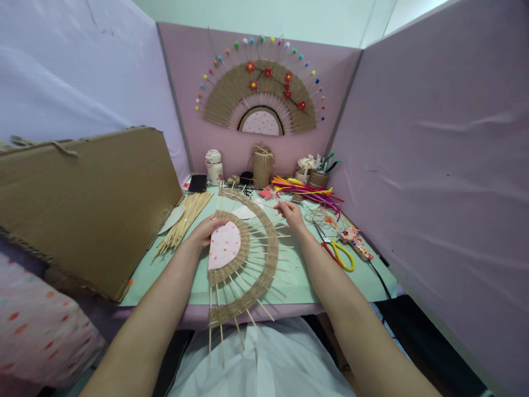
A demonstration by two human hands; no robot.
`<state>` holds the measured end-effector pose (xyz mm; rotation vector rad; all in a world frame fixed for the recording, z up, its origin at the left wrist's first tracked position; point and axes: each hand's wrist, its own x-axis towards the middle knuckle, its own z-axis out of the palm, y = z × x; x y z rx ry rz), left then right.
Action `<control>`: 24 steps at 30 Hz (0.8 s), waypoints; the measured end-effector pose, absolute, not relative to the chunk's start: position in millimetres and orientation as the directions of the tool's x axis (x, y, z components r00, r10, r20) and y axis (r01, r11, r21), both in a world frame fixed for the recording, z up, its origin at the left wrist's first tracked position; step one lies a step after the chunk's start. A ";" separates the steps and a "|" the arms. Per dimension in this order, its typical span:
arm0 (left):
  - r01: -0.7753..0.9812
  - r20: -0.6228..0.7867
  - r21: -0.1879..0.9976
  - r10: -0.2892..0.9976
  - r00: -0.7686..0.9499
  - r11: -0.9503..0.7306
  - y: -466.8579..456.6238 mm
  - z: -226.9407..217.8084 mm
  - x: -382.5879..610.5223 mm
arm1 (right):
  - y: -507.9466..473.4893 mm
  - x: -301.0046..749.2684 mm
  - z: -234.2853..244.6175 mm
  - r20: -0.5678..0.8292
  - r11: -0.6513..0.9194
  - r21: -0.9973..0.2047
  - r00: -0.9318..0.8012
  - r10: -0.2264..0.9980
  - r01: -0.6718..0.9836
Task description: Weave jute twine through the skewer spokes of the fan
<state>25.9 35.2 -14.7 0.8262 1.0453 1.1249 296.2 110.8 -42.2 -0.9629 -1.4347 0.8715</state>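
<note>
A half-round woven fan stands over the table's front edge, its thin sticks radiating to the right and down. It has an inner and an outer band of woven twine, and a pink dotted cloth half-circle at its centre. My left hand grips the fan at its straight left edge, thumb over the inner band. My right hand is closed in a pinch at the upper right of the outer band. A thin strand of twine shows at its fingertips, too fine to follow fully.
A bundle of sticks lies left, beside a cardboard sheet. Scissors and a patterned-covered corded tool lie right. Behind are colourful pipe cleaners, a twine roll and a white jar. A finished fan hangs behind.
</note>
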 end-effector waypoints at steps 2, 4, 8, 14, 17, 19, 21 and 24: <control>-0.327 -0.247 0.905 0.962 0.120 0.273 36.7 -15.6 23.5 | 112.9 295.9 -41.7 0.327 0.327 -0.945 -0.006 0.945 -0.026; -0.341 -0.271 0.888 0.950 0.155 0.309 38.6 -17.2 20.8 | 114.6 295.8 -40.6 0.244 0.241 -0.964 -0.010 0.970 -0.108; -0.371 -0.320 0.855 0.932 0.173 0.362 41.3 -18.9 18.2 | 114.1 295.3 -37.7 0.114 0.091 -0.977 -0.106 0.988 -0.194; -0.403 -0.330 0.833 0.925 0.187 0.379 43.2 -20.3 20.1 | 106.0 290.8 -37.4 -0.009 -0.084 -0.974 -0.337 0.941 -0.209; -0.412 -0.309 0.841 0.936 0.170 0.352 44.3 -21.9 20.4 | 106.0 290.2 -38.7 -0.024 -0.119 -0.968 -0.391 0.920 -0.220; -0.418 -0.303 0.844 0.942 0.145 0.336 44.4 -22.0 20.7 | 108.6 290.5 -40.3 -0.015 -0.107 -0.970 -0.381 0.924 -0.220; -0.432 -0.286 0.850 0.953 0.105 0.302 43.9 -21.0 21.6 | 112.1 290.6 -42.3 0.000 -0.078 -0.974 -0.345 0.939 -0.211; -0.447 -0.238 0.865 0.971 0.037 0.229 42.3 -18.2 23.2 | 117.2 289.9 -45.9 0.018 -0.037 -0.984 -0.303 0.953 -0.174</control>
